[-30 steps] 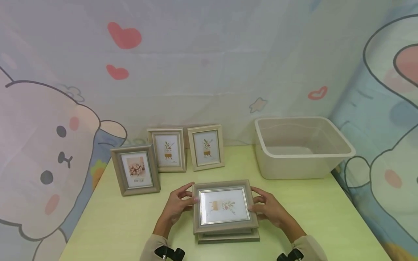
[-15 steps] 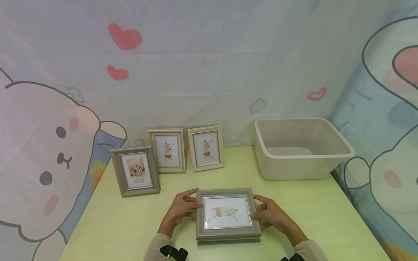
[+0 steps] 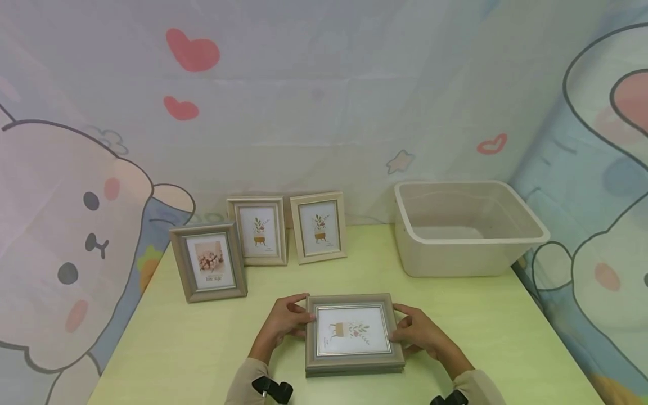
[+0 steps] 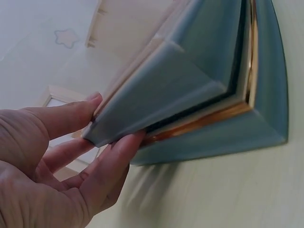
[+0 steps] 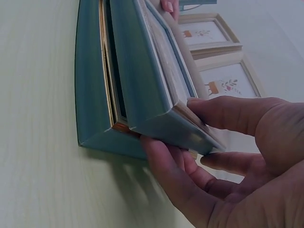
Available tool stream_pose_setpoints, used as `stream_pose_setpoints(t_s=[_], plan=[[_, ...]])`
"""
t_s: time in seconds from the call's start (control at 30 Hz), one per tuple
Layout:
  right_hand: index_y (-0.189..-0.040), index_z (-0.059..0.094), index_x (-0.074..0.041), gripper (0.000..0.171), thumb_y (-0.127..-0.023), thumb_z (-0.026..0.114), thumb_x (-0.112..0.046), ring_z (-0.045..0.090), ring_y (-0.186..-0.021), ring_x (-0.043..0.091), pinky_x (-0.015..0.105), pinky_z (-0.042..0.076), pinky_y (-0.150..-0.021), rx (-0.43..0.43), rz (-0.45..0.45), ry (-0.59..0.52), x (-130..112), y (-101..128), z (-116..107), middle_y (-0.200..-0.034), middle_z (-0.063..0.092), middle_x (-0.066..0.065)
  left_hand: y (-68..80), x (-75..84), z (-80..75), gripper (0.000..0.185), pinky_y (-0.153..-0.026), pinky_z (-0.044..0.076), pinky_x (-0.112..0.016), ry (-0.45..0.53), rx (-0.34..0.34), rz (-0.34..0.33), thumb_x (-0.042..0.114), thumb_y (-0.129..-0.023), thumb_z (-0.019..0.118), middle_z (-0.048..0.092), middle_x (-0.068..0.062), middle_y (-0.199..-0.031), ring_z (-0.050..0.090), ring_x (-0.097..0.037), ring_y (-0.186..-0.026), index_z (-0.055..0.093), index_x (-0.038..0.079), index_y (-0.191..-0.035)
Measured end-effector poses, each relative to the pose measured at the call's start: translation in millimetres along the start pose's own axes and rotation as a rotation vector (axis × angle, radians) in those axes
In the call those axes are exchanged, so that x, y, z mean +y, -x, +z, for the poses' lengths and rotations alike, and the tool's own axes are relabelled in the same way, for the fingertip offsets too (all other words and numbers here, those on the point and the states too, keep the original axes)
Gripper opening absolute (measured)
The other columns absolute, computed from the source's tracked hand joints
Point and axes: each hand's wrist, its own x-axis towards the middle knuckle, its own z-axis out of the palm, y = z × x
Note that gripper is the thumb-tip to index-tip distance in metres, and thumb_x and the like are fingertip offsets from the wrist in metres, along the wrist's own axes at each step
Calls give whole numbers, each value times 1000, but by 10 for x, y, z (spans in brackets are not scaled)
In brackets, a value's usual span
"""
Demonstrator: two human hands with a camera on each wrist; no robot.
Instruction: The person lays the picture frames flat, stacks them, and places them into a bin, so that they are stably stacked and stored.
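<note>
A grey-brown picture frame (image 3: 352,332) with a plant print lies face up on a second frame (image 3: 354,370) on the yellow-green table (image 3: 192,349). My left hand (image 3: 285,322) pinches the top frame's left edge, thumb above and fingers below. My right hand (image 3: 417,331) grips its right edge the same way. In the left wrist view the left hand's fingers (image 4: 102,161) curl under the upper frame's corner (image 4: 156,95), which sits slightly raised off the lower frame (image 4: 228,128). The right wrist view shows the right hand's fingers (image 5: 175,180) under the upper frame (image 5: 142,71).
Three framed pictures stand at the back of the table: one at the left (image 3: 208,261), two in the middle (image 3: 258,231) (image 3: 319,228). An empty beige plastic tub (image 3: 468,225) sits at the back right. A cartoon-printed cloth backdrop (image 3: 324,95) surrounds the table.
Both hands lowered the top frame from a raised, tilted position down onto the lower frame, lining it up with that frame. The hands keep hold of its sides.
</note>
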Motion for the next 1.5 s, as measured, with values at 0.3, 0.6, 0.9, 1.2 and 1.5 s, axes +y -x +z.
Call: stream_pose_setpoints(t_s=[0.3, 0.6, 0.9, 1.2, 1.5], plan=[[-153, 26, 7, 87, -80, 74, 3, 64, -78, 25, 44, 61, -60, 15, 36, 18, -16, -34, 37, -94, 57, 17, -3, 16, -19, 65, -59, 61, -37, -56, -2, 0, -3, -84, 75, 65, -11, -86, 66, -13, -68, 48, -6, -143], [-152, 31, 4, 86, -78, 75, 4, 63, -77, 26, 44, 60, -58, 58, 52, 71, -71, -80, 58, -93, 56, 16, 49, 71, -38, 64, -54, 59, -36, -120, 44, 0, -1, -82, 77, 62, -7, -75, 63, -13, -55, 51, -6, -140], [-152, 29, 5, 86, -81, 77, -1, 64, -80, 24, 45, 61, -64, 40, 19, 75, -42, -30, 33, -98, 57, 17, 74, -97, -70, 66, -56, 59, -34, -106, 11, -11, 10, -85, 79, 63, -6, -81, 61, -14, -61, 49, -4, -142], [-153, 32, -5, 79, -88, 75, -18, 64, -96, 28, 41, 56, -77, 197, -71, 256, -354, -168, -119, -123, 56, 27, 155, -254, -306, 57, -61, 59, -34, -59, 145, 24, 18, -88, 76, 62, -9, -89, 64, -19, -74, 54, -4, -136], [-151, 40, -8, 73, -89, 75, -25, 60, -111, 34, 44, 55, -84, 150, -196, 279, -799, -421, -31, -129, 56, 26, 294, -388, -642, 49, -68, 60, -34, 14, 379, 68, 17, -91, 74, 69, -9, -92, 69, -20, -79, 58, 0, -134]])
